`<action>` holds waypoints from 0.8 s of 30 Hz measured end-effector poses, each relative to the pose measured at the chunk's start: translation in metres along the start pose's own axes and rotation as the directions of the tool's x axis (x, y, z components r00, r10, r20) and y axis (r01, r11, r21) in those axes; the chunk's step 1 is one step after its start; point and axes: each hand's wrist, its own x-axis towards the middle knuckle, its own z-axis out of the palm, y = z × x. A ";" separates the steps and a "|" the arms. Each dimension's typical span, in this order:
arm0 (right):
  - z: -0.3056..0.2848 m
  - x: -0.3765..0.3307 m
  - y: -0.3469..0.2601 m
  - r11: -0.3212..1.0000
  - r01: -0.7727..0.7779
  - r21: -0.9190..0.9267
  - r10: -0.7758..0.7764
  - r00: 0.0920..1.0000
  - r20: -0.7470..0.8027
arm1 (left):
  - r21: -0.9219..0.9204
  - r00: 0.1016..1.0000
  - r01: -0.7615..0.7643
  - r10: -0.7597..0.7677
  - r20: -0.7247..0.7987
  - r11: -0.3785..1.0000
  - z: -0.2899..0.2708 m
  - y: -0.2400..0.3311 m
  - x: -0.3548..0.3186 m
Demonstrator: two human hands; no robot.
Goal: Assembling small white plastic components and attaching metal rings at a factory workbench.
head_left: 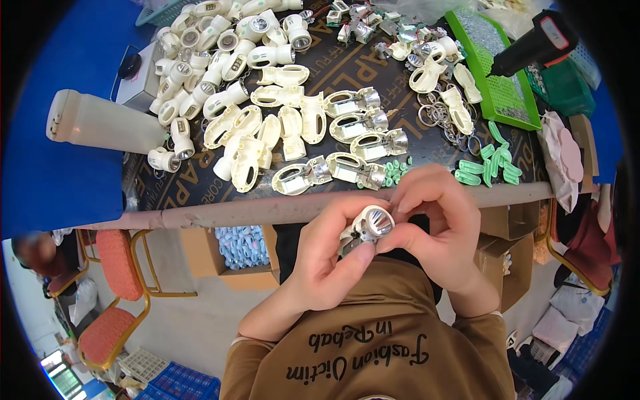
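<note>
Just in front of the table edge, my left hand (pixel 327 257) is wrapped round a small cream flashlight (pixel 360 225), its shiny round reflector turned up and to the right. The thumb presses on its lower side. My right hand (pixel 443 217) is closed with curled fingers beside the reflector, its thumb tip at the rim; whatever its fingertips pinch is hidden. Just beyond the hands lie open flashlight half shells (pixel 357 171) fitted with reflectors, plus several small green buttons (pixel 397 171). Bare cream shell halves (pixel 290 131) are spread further left.
Finished-looking flashlights (pixel 207 73) are heaped at the back left, near a white cylindrical container (pixel 107 123). To the right are key rings (pixel 433 112), green strips (pixel 493 160), and a green basket (pixel 497 100) with a black electric screwdriver (pixel 537 43) over it. A red chair (pixel 120 263) stands lower left.
</note>
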 end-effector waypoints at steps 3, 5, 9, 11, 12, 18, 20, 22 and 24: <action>-0.003 -0.004 0.003 0.981 -0.092 0.174 0.088 0.996 0.027 | 0.099 0.999 -0.045 0.047 -0.018 0.994 0.004 -0.002 0.002; -0.005 -0.005 0.006 0.957 -0.142 0.254 0.131 0.990 0.059 | 0.130 0.998 -0.047 0.053 -0.042 0.990 0.008 -0.004 0.002; -0.011 -0.009 0.004 0.904 -0.203 0.375 0.176 0.979 0.106 | 0.122 0.994 -0.106 0.110 -0.020 0.987 0.010 -0.004 0.003; -0.012 -0.009 -0.001 0.982 -0.154 0.111 0.140 0.983 0.121 | 0.254 0.991 -0.130 0.135 -0.002 0.959 0.009 -0.004 0.005; -0.013 -0.009 -0.005 0.992 -0.101 -0.073 0.111 0.984 0.142 | 0.362 0.985 -0.166 0.167 0.029 0.917 0.004 -0.010 0.003; -0.018 -0.013 -0.014 0.944 0.002 -0.330 0.062 0.981 0.185 | 0.439 0.996 -0.088 0.069 0.058 0.894 0.010 -0.011 0.001; -0.018 -0.015 -0.015 0.955 -0.089 -0.282 0.138 0.978 0.159 | 0.465 0.994 -0.095 0.057 0.095 0.880 0.009 -0.014 -0.001; -0.024 -0.014 -0.012 0.956 -0.085 -0.279 0.146 0.967 0.208 | 0.170 0.992 0.124 -0.126 0.002 0.978 0.010 -0.019 -0.005; -0.030 -0.009 -0.010 0.963 -0.102 -0.248 0.154 0.968 0.199 | 0.029 1.000 -0.006 0.005 0.021 1.000 0.008 -0.019 -0.001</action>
